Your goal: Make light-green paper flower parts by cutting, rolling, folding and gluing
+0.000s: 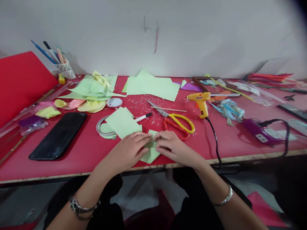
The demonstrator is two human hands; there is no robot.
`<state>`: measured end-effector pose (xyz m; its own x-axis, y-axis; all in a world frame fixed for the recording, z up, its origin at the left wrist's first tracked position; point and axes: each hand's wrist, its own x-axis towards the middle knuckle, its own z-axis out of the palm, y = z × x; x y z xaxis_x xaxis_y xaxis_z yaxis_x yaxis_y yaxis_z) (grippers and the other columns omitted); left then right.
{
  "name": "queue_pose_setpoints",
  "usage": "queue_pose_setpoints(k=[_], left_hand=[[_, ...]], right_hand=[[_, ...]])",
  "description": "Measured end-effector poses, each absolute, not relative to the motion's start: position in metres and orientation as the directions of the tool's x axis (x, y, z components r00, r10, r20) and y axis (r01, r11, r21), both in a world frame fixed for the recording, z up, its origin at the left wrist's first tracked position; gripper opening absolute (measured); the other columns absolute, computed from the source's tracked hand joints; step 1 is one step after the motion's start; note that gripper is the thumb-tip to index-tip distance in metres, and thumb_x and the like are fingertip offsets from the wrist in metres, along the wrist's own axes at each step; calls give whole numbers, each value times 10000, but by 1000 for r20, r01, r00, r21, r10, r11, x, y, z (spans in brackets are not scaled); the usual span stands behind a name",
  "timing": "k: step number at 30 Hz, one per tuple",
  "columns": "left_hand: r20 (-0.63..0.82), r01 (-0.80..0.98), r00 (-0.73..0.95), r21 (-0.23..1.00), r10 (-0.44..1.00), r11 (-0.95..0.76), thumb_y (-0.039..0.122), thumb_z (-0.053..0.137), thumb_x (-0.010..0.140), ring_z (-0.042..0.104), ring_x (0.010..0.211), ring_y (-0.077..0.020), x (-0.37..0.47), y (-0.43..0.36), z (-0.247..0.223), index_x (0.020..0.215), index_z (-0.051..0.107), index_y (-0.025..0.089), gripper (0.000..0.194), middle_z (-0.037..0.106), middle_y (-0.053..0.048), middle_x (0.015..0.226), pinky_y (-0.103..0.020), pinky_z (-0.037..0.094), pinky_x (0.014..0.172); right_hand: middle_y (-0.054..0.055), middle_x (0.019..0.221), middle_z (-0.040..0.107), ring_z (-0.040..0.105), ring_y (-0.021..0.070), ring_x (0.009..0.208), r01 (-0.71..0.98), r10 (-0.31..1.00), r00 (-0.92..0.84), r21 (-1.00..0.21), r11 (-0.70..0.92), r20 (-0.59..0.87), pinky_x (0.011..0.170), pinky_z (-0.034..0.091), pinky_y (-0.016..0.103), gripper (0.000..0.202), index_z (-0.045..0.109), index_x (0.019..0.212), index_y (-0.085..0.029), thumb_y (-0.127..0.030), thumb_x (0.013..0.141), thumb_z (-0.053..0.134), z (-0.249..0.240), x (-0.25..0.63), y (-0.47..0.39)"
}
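Note:
A small piece of light green paper [150,156] with crease lines lies near the table's front edge, between my two hands. My left hand [128,150] grips its left side, fingers bent over the top and thumb lower down. From the right, my right hand [172,147] has its fingertips and thumb closed on the opposite side. The fingers partly cover the paper. Just beyond my left hand are more green paper pieces [122,123] and a white marker [143,117] with a black cap. Scissors [174,119] with red and yellow handles lie behind my right hand.
A yellow glue gun [200,103] trails a black cord to the right, near a purple power socket [262,131]. A black phone [59,135] lies left. Green sheets [153,84] lie by the wall; a pen cup [65,69] stands back left.

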<state>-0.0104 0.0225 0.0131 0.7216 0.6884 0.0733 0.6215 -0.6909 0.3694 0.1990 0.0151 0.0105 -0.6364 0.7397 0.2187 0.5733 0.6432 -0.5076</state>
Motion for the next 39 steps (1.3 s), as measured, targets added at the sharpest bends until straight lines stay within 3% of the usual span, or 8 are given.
queue_pose_setpoints(k=[3,7,14,22,39], left_hand=[[63,626,708,406,703,-666,399,363,878,382,1207,-202,-11,22,15,1270,425,220,435,461,-52,1313,-371,327,997],[43,644,680,442,732,-624,508,450,802,375,1217,-235,-13,20,16,1280,415,221,558,445,-69,1329,-396,336,990],[100,611,685,461,722,-644,458,427,834,402,1193,-220,-15,24,9,1258,435,222,486,472,-69,1303,-395,348,979],[135,603,692,433,709,-670,391,422,855,411,1178,-213,-15,27,6,1261,416,205,446,481,-76,1286,-396,354,972],[107,586,724,426,682,-689,367,440,853,403,1187,-198,-19,30,6,1266,414,227,437,457,-46,1317,-370,345,983]], right_hand=[[43,825,519,464,143,791,626,761,-616,-461,629,203,740,382,275,207,548,762,-161,-257,881,407,6,192,18],[29,725,490,446,132,687,702,793,-576,-376,605,200,638,350,245,231,527,727,-144,-249,884,394,1,186,23],[37,724,513,468,137,663,793,819,-535,-211,572,209,600,322,247,202,543,744,-141,-224,875,412,0,177,24],[32,766,543,490,123,613,884,889,-431,-125,450,158,498,253,247,189,558,786,-158,-244,873,414,4,170,19],[36,788,555,500,130,621,909,914,-389,-113,401,112,478,217,257,201,556,806,-166,-273,882,404,6,166,21]])
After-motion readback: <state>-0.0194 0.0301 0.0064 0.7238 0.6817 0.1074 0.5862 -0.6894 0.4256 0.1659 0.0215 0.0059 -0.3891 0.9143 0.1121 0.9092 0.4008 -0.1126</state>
